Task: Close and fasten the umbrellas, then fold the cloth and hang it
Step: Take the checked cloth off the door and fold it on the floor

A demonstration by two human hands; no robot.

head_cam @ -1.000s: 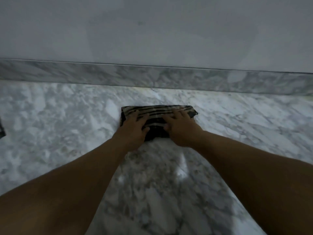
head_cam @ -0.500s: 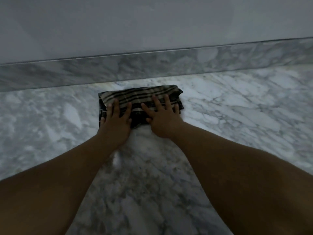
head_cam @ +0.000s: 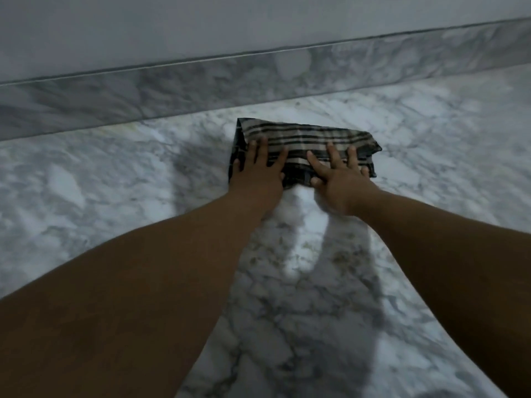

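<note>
A: Obs. 1, cloth (head_cam: 310,139): folded into a compact, roughly rectangular bundle, dark with pale stripes running along its length. It lies flat on the marble floor (head_cam: 115,182), a little above centre of the head view, near the skirting (head_cam: 201,81) but apart from it.

B: Folds?

A: Left end shows a doubled edge standing slightly proud. Right end tapers to a soft corner. Layer count cannot be told.

B: Hands?

A: Left hand (head_cam: 257,175): palm down, fingers spread wide and flat, pressing on the cloth's left half. Its outermost finger hangs over the cloth's left edge. It grips nothing. Right hand (head_cam: 339,179): also palm down and splayed, fingers on the right half, thumb at the near edge of the bundle. Whether the thumb tucks under that edge cannot be told; slight blur there.

B: Spacing between the hands?

A: Close, not touching. A strip of striped fabric shows between them.

B: Surroundings?

A: Both bare forearms reach in from the bottom corners and converge on the cloth. Floor is grey-veined white marble with a bright reflection just this side of the hands. Skirting is the same stone, tilted across the view. A plain pale wall (head_cam: 258,21) rises above it
</note>
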